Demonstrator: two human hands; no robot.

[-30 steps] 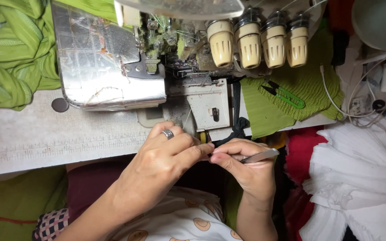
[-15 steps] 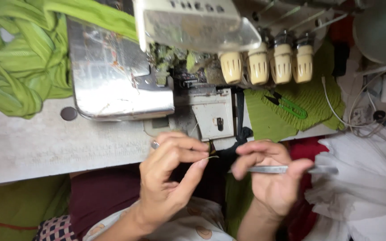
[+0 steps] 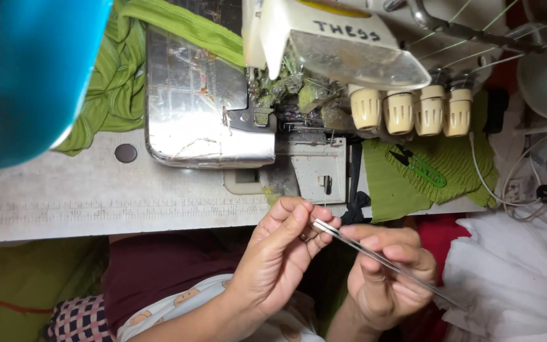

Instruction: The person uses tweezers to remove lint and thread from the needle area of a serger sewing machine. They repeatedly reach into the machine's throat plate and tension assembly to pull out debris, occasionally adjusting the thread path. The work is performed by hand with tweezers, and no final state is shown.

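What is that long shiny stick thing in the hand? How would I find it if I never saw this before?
Start at the big silver sewing machine on the pale worktable, then look below it to the two bare hands. The right hand holds long, thin, shiny metal tweezers, their tip meeting the left hand's fingertips. Nothing else nearby is so slim, straight and silvery.

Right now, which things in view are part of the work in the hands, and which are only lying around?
In use:
- left hand, fingertips pinched at the tweezers' tip
- right hand, holding the long metal tweezers
- sewing machine, just above the hands

Lying about:
- green fabric, upper left
- green-handled snips on a green cloth
- white cloth, right
- blue object, top left
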